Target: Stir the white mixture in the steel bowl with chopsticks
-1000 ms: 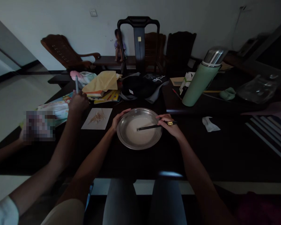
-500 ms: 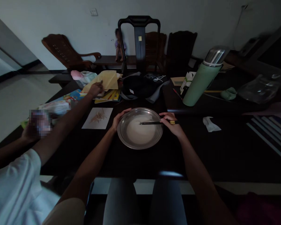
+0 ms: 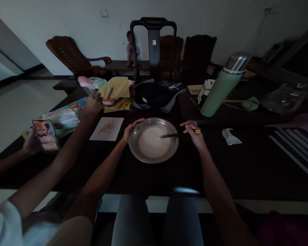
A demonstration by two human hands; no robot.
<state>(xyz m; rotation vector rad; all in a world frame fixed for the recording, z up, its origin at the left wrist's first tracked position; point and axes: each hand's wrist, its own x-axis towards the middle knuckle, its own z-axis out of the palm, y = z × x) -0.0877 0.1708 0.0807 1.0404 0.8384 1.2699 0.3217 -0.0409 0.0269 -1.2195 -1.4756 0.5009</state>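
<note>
Blending into the tabletop (image 3: 154, 179), black chopsticks (image 3: 169, 135) are hard to trace between the metal basin (image 3: 154, 160) and the right hand (image 3: 194, 133), which pinches them with bent fingers right of the basin, whose left rim the left hand (image 3: 129, 130) holds, fingers curved.

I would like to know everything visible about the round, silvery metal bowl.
The round, silvery metal bowl is wide, with shiny, sloping walls and a narrow rim. It sits upright on the dark, flat table, holding pale, cloudy liquid. The person's left grip curves around its left side, touching it. Slender black chopsticks reach over its right rim; whether they touch it is unclear.
</note>
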